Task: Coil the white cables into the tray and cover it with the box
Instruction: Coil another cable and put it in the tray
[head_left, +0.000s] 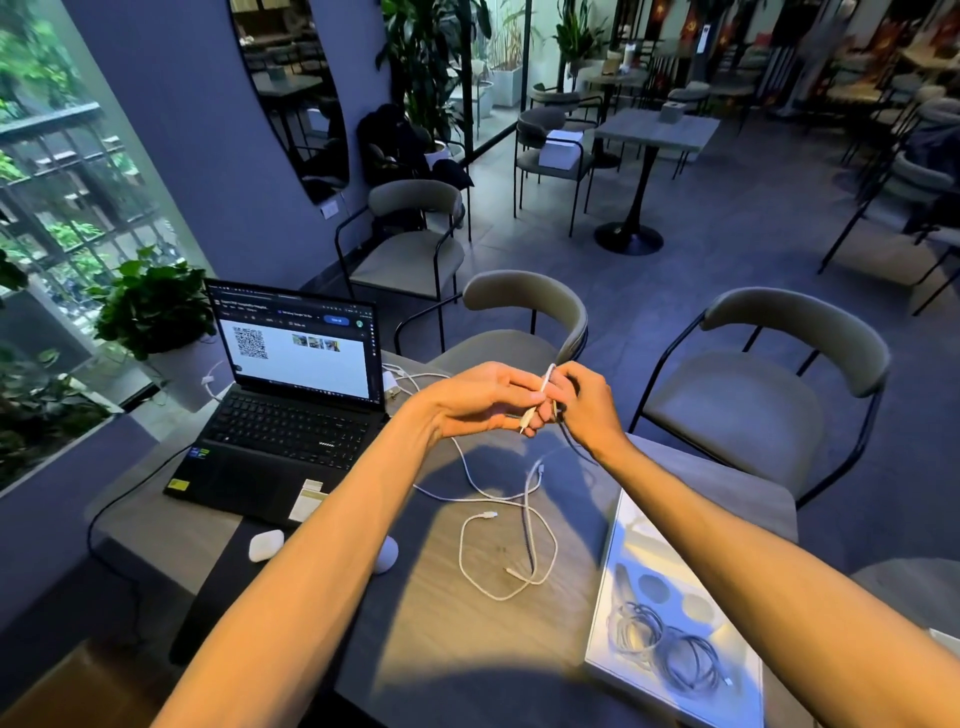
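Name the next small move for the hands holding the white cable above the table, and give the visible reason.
Probably wind the first loop: the left hand and right hand pinch one end of a white cable, while its length lies uncoiled on the table. The tray already holds coiled cables.

An open laptop (291, 395) sits on the surface (452, 613), an earbud case (266, 544) near its front edge; empty chairs (763, 395) stand beyond.
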